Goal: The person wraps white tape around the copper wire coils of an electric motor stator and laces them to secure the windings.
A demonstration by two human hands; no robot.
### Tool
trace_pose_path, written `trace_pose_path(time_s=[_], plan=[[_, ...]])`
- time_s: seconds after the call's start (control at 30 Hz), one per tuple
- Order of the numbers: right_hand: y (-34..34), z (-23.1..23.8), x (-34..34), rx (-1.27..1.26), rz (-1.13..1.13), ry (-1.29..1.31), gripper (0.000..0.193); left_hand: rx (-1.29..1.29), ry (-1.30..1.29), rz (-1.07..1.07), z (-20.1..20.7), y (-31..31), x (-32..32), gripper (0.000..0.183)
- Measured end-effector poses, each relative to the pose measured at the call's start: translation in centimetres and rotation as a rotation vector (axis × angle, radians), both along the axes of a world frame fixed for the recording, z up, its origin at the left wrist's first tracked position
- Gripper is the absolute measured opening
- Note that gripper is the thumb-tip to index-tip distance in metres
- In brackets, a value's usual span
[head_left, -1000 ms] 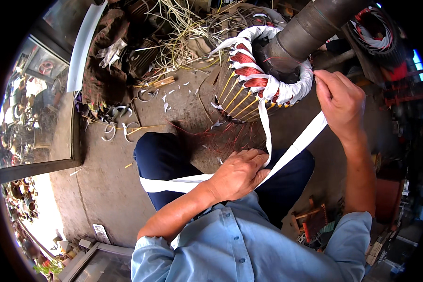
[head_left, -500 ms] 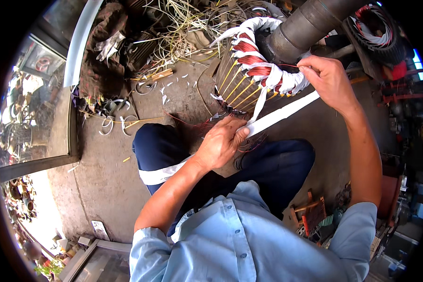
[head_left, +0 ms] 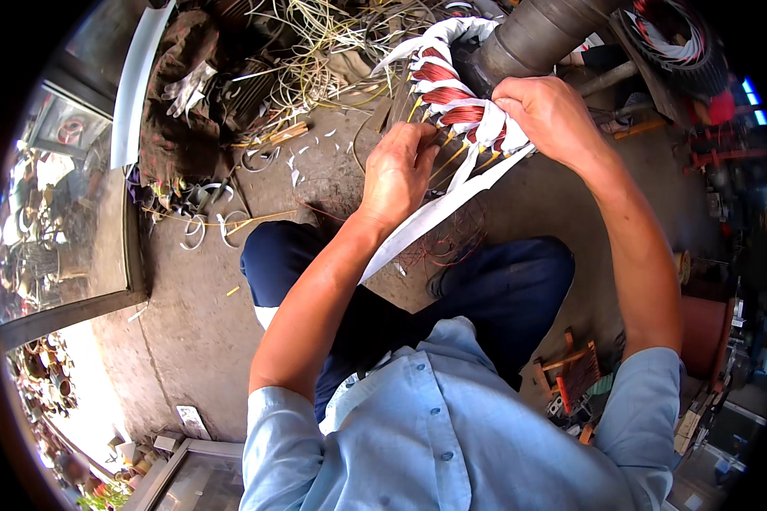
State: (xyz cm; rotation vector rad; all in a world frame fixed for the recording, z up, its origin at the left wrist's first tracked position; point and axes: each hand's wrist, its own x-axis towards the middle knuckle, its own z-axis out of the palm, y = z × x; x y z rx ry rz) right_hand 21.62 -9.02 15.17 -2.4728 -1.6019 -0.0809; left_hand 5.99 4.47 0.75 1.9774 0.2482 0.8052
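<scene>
A motor stator's ring of red copper windings (head_left: 439, 73) is partly bound in white cloth tape (head_left: 462, 32), with yellow sleeves (head_left: 453, 157) along its near edge. My left hand (head_left: 398, 175) is at that near edge, fingers curled together beside the sleeves; what they pinch is hidden. At the ring's right side, my right hand (head_left: 547, 119) is closed against the wrapped windings. Its fingertips are hidden, so what they grip does not show. A long white strip (head_left: 452, 200) slants from below my right hand down past my left wrist.
A thick dark metal cylinder (head_left: 545, 38) reaches into the ring. Another wound stator (head_left: 682, 51) is at the upper right. Tangled pale sleeving (head_left: 315, 43) and scraps litter the floor beyond my knees. A glass-paned frame (head_left: 68, 213) stands at left, a small wooden stool (head_left: 575, 379) at right.
My left hand has moved up from the white strip to the windings' near edge. My right hand has shifted left and closer to the ring. The strip now hangs lower, past my left wrist.
</scene>
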Motion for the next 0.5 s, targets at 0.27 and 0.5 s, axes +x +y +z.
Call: trace_pose_path(time_s=[0.27, 0.5], plan=[[-0.3, -1.2, 0.6, 0.201, -0.026, 0.079, 0.018, -0.364, -0.222, -0.149, 0.8, 1.2, 0.7, 0.012], [-0.7, 1.6, -3.3, 0.734, -0.266, 1.233, 0.035, -0.798, -0.194, -0.382, 4.3, 1.1, -1.9, 0.02]])
